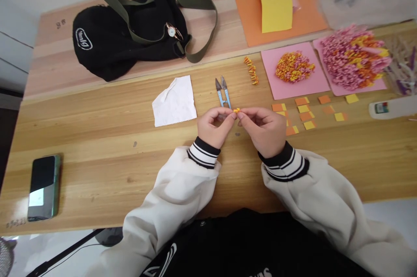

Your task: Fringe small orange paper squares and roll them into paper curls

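My left hand (215,126) and my right hand (263,130) meet over the table, each with thumb and index finger pinched. Between their fingertips is a tiny yellow-orange paper curl (236,110), partly hidden by the fingers. Blue-handled thread snips (223,93) lie just beyond my left fingertips, blades pointing away. A short row of similar orange and yellow curls (251,70) lies farther off. Right of my right hand are several small two-tone paper strips (306,115), some partly covered by that hand.
A pink sheet (272,88) bears a heap of curls (294,67); a larger pink and orange heap (353,57) sits beside it. Left are a white paper scrap (176,102), a phone (44,188) and a black bag (107,36). Yellow paper (276,5) lies on an orange sheet (246,3).
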The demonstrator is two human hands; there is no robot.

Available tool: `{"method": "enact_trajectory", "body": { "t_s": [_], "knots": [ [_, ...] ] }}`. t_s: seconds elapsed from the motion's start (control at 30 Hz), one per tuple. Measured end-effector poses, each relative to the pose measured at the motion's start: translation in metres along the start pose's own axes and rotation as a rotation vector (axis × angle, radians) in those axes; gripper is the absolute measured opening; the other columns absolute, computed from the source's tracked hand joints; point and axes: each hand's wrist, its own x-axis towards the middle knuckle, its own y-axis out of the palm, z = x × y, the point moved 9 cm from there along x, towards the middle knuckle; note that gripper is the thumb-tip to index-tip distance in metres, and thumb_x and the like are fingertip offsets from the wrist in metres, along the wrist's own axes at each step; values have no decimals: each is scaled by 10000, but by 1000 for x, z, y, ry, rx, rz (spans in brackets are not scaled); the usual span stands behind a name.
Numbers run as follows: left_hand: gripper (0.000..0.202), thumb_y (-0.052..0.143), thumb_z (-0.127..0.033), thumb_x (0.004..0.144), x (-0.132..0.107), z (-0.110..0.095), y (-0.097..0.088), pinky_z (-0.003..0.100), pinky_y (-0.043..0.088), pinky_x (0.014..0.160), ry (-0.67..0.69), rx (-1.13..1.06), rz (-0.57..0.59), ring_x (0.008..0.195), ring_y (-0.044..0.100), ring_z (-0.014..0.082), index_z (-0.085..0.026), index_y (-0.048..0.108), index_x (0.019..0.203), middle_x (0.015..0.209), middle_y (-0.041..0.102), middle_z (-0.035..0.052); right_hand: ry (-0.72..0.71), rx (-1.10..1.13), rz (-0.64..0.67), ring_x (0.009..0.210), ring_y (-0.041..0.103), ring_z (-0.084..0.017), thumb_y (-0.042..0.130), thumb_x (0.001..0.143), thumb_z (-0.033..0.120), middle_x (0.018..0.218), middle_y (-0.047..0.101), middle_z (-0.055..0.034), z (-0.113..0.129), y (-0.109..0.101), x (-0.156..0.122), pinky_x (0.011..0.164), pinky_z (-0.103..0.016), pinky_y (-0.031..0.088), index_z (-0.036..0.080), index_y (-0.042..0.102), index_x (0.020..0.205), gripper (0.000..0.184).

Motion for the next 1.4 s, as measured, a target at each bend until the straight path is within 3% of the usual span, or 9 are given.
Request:
{"method": "enact_trajectory", "body": {
  "t_s": [0.53,0.83,1.1,1.4],
  "knots": [
    [134,778,-247,612,0,-4,0,202,499,583,18,-36,0,578,608,84,-145,695,643,647,698,24,96,98,-20,417,492,-69,663,677,233,509,612,12,-8,1,0,380,-191,398,146,677,676,88],
    [126,767,-262,645,-1,-7,1,244,529,630,93,15,13,646,651,123,-158,727,703,715,725,51,93,80,-35,419,491,-63,665,677,233,512,615,10,-8,-2,2,394,-189,396,139,681,680,95],
    [47,718,-149,672,-2,-16,4,225,513,610,200,55,46,633,637,107,-182,740,697,687,714,37,64,66,-51,452,528,-77,656,687,227,521,627,8,-7,-3,1,429,-202,428,145,675,671,86],
    [109,702,-128,688,-6,-15,10,235,538,665,197,45,89,685,651,111,-200,756,749,740,725,44,43,45,-129,508,569,-102,653,686,241,610,676,-20,-10,-7,-1,501,-242,476,141,677,693,103]
  ]
}}
